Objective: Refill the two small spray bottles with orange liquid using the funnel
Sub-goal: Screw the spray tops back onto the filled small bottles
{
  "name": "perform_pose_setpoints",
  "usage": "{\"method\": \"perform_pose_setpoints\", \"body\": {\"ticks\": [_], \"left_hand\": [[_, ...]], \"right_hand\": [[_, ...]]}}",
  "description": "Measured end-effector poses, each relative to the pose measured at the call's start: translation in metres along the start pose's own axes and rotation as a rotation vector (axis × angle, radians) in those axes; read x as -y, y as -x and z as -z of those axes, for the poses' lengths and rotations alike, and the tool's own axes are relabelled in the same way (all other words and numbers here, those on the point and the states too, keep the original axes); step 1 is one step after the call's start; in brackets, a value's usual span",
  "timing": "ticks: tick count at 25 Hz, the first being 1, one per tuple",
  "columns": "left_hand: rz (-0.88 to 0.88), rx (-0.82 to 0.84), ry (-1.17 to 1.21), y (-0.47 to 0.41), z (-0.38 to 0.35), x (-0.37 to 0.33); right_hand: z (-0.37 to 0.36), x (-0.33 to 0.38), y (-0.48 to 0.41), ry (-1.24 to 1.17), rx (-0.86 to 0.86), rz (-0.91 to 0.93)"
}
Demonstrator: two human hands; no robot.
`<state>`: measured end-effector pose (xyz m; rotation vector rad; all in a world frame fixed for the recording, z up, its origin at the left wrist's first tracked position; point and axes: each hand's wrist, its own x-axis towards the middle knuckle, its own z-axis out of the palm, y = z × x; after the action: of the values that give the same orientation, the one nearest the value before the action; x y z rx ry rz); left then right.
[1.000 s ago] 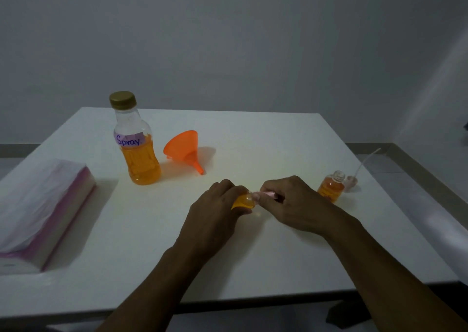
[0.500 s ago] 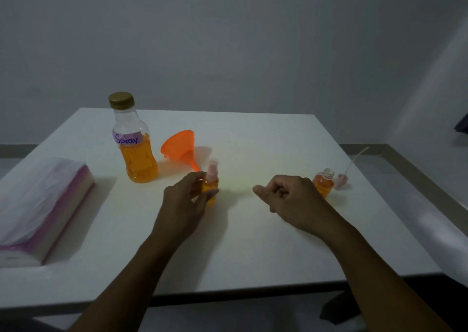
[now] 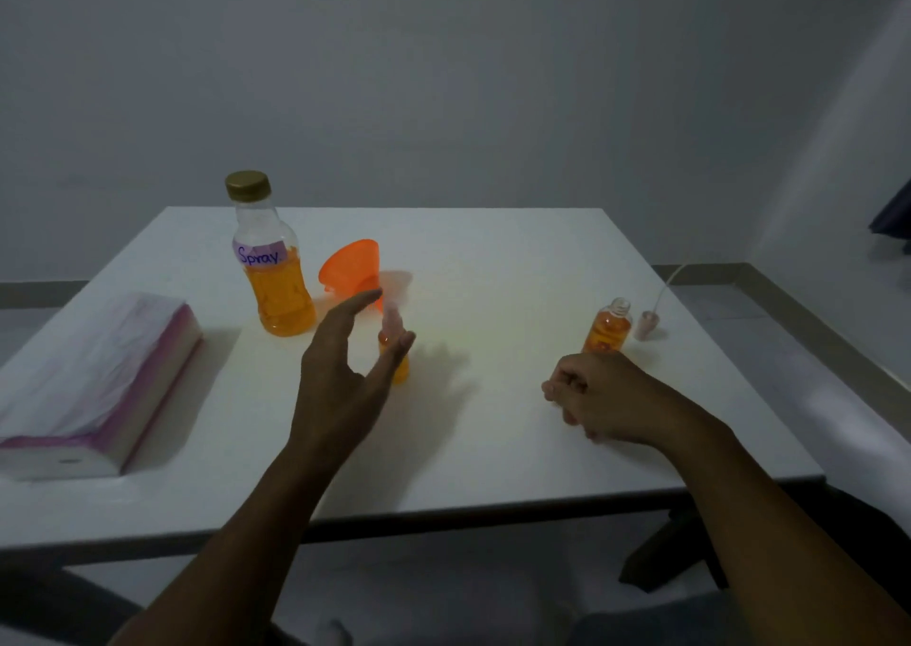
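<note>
Two small clear spray bottles of orange liquid are standing on the white table (image 3: 493, 251) that I am watching through the head camera. One small bottle wearing a pale pink spray top (image 3: 402, 372) is standing upright near the table's middle. The left hand (image 3: 345, 384) is hovering around it with fingers straight and spread wide, and the thumb is crossing in front of the bottle. I cannot tell whether the hand is touching it.

At three o'clock the other small bottle, uncapped (image 3: 609, 327), is standing upright. Its loose pink spray head (image 3: 648, 324) is lying just beside it, with the thin white tube pointing toward one o'clock. The right hand (image 3: 604, 399) is resting on the table at four o'clock, just in front of that bottle. Its fingers are curling in toward the palm, and I am seeing nothing in them.

At ten o'clock a tall clear plastic bottle with a gold cap and a purple "Spray" label (image 3: 273, 276) is standing about half full of orange liquid. Lying on its side just to the right of that bottle is the orange plastic funnel (image 3: 350, 266). At eight o'clock a pink-and-white pack of tissues (image 3: 93, 379) is lying flat.
</note>
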<state>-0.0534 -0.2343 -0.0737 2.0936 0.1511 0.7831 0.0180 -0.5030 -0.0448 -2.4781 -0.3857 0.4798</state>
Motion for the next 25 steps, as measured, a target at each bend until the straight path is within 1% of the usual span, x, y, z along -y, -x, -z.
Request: {"method": "perform_pose_setpoints", "body": {"ticks": [2, 4, 6, 8, 10, 12, 13, 15, 18, 21, 22, 25], "left_hand": [[-0.13, -0.033, 0.021, 0.002, -0.009, -0.01], [-0.238, 0.004, 0.017, 0.004, -0.026, -0.019], [-0.348, 0.04, -0.055, 0.005, -0.047, -0.029], [-0.411, 0.032, -0.194, 0.001, -0.067, -0.03], [-0.347, 0.018, -0.387, -0.005, -0.08, -0.02], [-0.196, 0.069, -0.51, -0.007, -0.087, -0.006], [-0.149, 0.115, -0.51, -0.006, -0.089, 0.0], [-0.156, 0.186, -0.479, -0.003, -0.093, 0.008], [-0.201, 0.224, -0.452, -0.005, -0.094, 0.017], [-0.165, 0.249, -0.416, -0.008, -0.088, 0.016], [-0.161, 0.226, -0.398, -0.008, -0.083, 0.013], [-0.124, 0.067, -0.269, -0.013, -0.057, 0.004]], "right_hand": [[0.009, -0.007, 0.005, 0.029, 0.015, -0.034], [0.02, -0.017, 0.01, 0.064, 0.04, -0.085], [0.029, -0.029, 0.012, 0.087, 0.045, -0.148], [0.039, -0.043, 0.013, 0.079, 0.008, -0.207], [0.046, -0.057, 0.013, 0.053, -0.049, -0.233], [0.049, -0.068, 0.01, 0.028, -0.081, -0.244], [0.05, -0.071, 0.008, 0.02, -0.082, -0.247], [0.052, -0.074, 0.004, 0.017, -0.07, -0.245], [0.055, -0.076, 0.001, 0.005, -0.097, -0.244], [0.057, -0.081, 0.0, -0.008, -0.156, -0.243], [0.058, -0.082, 0.0, -0.011, -0.17, -0.243], [0.056, -0.084, -0.001, -0.004, -0.175, -0.244]]}}
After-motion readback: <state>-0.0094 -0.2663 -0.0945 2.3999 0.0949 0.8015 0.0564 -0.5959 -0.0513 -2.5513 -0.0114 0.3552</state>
